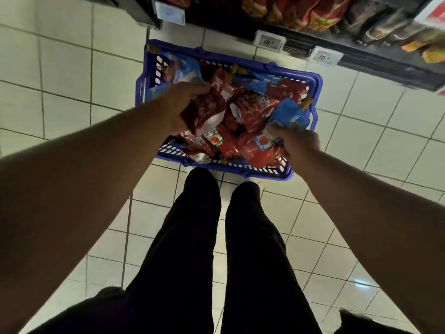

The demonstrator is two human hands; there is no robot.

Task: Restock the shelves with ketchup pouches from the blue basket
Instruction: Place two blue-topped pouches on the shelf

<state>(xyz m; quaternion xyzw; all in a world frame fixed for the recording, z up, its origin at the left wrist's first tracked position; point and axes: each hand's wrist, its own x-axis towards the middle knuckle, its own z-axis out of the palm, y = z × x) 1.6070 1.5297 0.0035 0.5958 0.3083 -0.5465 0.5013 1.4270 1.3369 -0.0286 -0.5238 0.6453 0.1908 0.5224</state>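
Basket (315, 85), blue, on floor tiles (72, 75), holding ketchup pouches (250, 109). I am seeing left hand (185, 104) gripping red pouch (204, 114), right hand (298, 143) gripping blue-topped pouch (289, 116).

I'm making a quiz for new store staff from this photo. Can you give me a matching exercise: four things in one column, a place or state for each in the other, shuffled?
Column A
1. left hand
2. right hand
3. blue basket
4. price tags

Column B
a. clipped to the shelf edge
b. closed on a dark red pouch
c. standing on the tiled floor
d. closed on a blue-topped pouch

Pairs: 1-b, 2-d, 3-c, 4-a
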